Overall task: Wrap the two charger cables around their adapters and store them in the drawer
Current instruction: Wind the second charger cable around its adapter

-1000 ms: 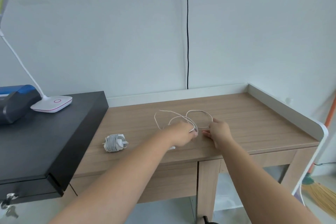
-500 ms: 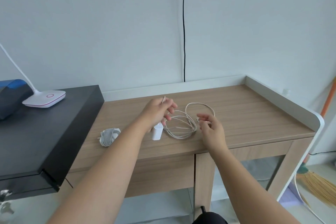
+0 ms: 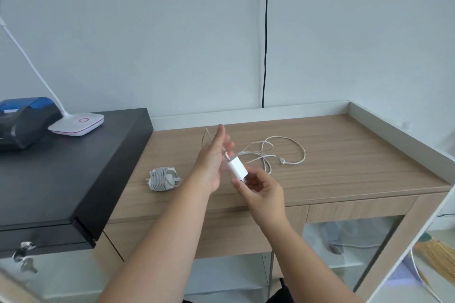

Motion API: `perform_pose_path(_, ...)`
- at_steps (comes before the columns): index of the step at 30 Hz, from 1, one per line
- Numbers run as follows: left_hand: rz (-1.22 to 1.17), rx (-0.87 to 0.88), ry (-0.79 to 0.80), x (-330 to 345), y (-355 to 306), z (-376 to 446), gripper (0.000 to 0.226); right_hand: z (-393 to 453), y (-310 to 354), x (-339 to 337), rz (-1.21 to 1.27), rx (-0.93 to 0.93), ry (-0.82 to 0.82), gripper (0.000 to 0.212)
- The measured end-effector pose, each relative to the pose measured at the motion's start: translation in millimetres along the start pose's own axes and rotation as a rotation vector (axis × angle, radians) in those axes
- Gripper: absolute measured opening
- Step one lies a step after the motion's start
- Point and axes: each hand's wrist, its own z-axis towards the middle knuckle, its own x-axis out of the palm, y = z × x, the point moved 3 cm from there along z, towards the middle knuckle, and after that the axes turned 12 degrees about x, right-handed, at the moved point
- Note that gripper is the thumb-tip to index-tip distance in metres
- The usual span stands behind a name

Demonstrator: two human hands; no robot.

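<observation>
Pinching white adapter (image 3: 237, 167), right hand (image 3: 261, 188); unlabelled.

two adapters (image 3: 237, 167) (image 3: 163, 179), two cables (image 3: 283, 152) (image 3: 160, 178), two hands (image 3: 211, 167) (image 3: 261, 190)

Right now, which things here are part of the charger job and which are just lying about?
Job: white adapter in the right hand; its loose cable; wrapped charger.

Lying about: lamp base; blue and black device; keys; broom.
</observation>
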Motion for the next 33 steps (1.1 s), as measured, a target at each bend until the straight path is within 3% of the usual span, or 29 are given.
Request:
perform_pose_path(3, 0.197, 0.006, 0.133, -10, 7, -21, 0.073, 0, 0, -1, 0.017, -0.001, -0.141, 0.029)
perform_pose_path(5, 0.221, 0.044, 0.112, -17, 15, -34, 0.057, 0, 3, 2, -0.054, -0.057, -0.191, 0.029)
perform_pose_path(7, 0.199, 0.098, 0.079, -24, 18, -44, 0.04, -4, 5, 7, -0.122, -0.132, -0.149, 0.03)
perform_pose_path(9, 0.18, 0.135, 0.074, -33, 15, -50, 0.038, -7, 5, 12, -0.119, -0.185, -0.034, 0.029)
perform_pose_path(12, 0.122, 0.148, 0.105, -50, 6, -56, 0.025, -9, 6, 9, -0.036, -0.228, 0.122, 0.015)
perform_pose_path(14, 0.064, 0.126, 0.107, -60, 0, -62, 0.018, -1, 9, 7, 0.054, -0.148, 0.111, 0.014)
perform_pose_path(16, 0.009, 0.092, 0.086, -68, -1, -69, 0.025, 11, 18, 9, 0.145, -0.062, 0.123, 0.023)
perform_pose_path(18, 0.006, 0.08, 0.072, -76, 0, -74, 0.029, 22, 31, 19, 0.029, -0.135, 0.17, 0.04)
perform_pose_path(21, 0.007, 0.088, 0.034, -87, 0, -81, 0.03, 35, 45, 45, -0.339, -0.322, 0.29, 0.056)
perform_pose_path(25, -0.048, 0.128, -0.013, -97, -8, -90, 0.039, 47, 51, 74, -0.616, -0.526, 0.311, 0.046)
perform_pose_path(28, -0.095, 0.149, 0.028, -103, -17, -95, 0.048, 48, 54, 85, -0.516, -0.498, 0.308, 0.029)
perform_pose_path(33, -0.204, 0.092, 0.151, -111, -24, -97, 0.05, 50, 61, 92, -0.286, -0.365, 0.422, 0.023)
